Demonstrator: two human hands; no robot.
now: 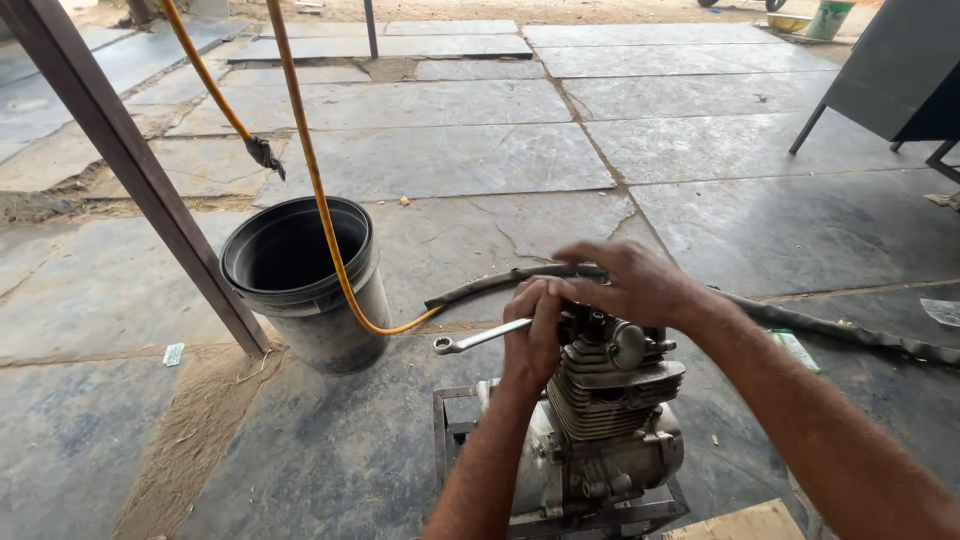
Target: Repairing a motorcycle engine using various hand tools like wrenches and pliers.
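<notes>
Left hand grip: left hand is closed round the shank of a spanner, fingers wrapped tight, at the top of the engine.
Spanner: steel, ring end pointing left and free in the air; the other end is hidden under the hands, so its seat on the engine cannot be told.
Right hand grip: right hand is laid over the left, fingers spread and curved down; whether it clamps anything cannot be told.
Engine: small finned engine, grey and grimy, upright, near centre of the scene, directly under both hands.
Stand: dark metal frame bearing the engine, resting on the floor.
Bucket: black bucket, upright, left of the engine and near it.
Yellow hose: thin yellow hose comes down from the far left, crosses the bucket's mouth and curves right toward the engine.
Grey hose: thick grey hose lies on the floor behind the hands, running right.
Post: slanted dark steel post stands left of the bucket.
Floor: stone slabs, cracked and dusty, with sand at near left.
</notes>
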